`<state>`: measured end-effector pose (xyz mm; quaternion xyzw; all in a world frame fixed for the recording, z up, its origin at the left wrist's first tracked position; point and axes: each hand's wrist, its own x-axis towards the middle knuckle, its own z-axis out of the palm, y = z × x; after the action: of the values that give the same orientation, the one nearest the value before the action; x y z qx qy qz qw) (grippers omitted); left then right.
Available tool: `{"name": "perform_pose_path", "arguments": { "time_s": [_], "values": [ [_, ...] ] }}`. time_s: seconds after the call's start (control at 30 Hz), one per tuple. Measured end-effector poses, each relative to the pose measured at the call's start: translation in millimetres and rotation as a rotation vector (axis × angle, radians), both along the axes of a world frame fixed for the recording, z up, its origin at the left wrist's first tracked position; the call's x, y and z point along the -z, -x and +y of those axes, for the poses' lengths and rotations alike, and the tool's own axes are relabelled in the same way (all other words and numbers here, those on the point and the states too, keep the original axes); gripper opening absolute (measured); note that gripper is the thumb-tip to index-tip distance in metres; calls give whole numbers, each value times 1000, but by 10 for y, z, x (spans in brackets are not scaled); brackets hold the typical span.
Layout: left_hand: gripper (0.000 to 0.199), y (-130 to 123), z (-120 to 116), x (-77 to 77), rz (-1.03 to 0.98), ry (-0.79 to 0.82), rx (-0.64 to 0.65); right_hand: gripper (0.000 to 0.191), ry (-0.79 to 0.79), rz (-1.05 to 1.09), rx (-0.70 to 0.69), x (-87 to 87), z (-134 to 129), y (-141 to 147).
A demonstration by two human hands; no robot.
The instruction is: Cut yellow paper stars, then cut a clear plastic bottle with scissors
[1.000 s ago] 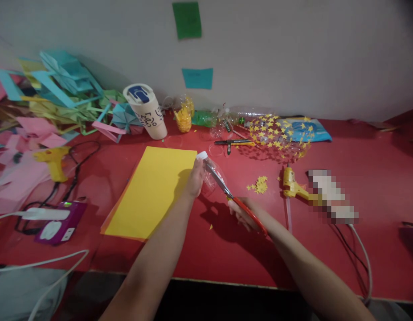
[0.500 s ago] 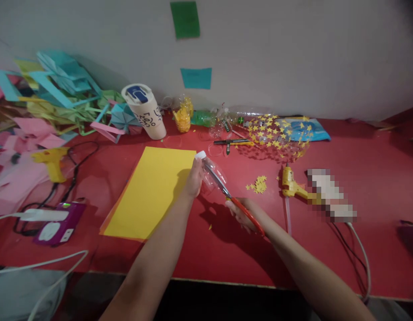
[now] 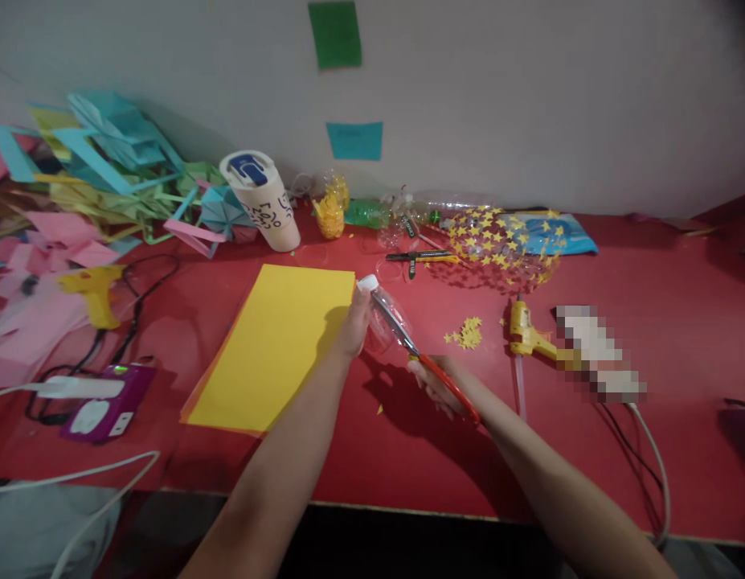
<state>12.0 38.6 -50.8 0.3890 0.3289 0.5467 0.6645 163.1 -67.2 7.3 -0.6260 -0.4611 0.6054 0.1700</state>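
Observation:
My left hand is closed around a small clear plastic bottle piece with a white cap, tilted above the table. In my right hand are scissors with red handles. Their long metal blades lie along the bottle, pointing up toward its cap; I cannot tell whether the plastic is between them. Under my left forearm lies a stack of yellow paper with orange sheets showing at the edge. Right of the bottle is a small pile of yellow paper stars.
A yellow glue gun stands at right, another glue gun at left beside a purple box. At the back are a white tumbler, a cutter and a star-covered clear bottle. Folded paper fills the left.
Both hands, with the bottle piece and scissors, have shifted slightly to the right. The grip of each hand looks the same.

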Motion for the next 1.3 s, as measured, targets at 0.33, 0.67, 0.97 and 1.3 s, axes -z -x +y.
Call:
{"name": "perform_pose_path", "arguments": {
  "time_s": [0.33,0.67,0.97,1.3],
  "values": [
    [24,2,-8,-33,-68,77,-57,53,33,-65,21,-29,17,-1],
    [25,129,92,-160,-235,197,-152,55,-52,36,-93,-51,9,-112],
    [8,266,85,-228,-466,333,-159,59,-267,-106,-226,-67,11,-432],
    [20,188,72,-238,-345,307,-126,59,-163,-24,-213,-91,-19,-313]
  ]
}}
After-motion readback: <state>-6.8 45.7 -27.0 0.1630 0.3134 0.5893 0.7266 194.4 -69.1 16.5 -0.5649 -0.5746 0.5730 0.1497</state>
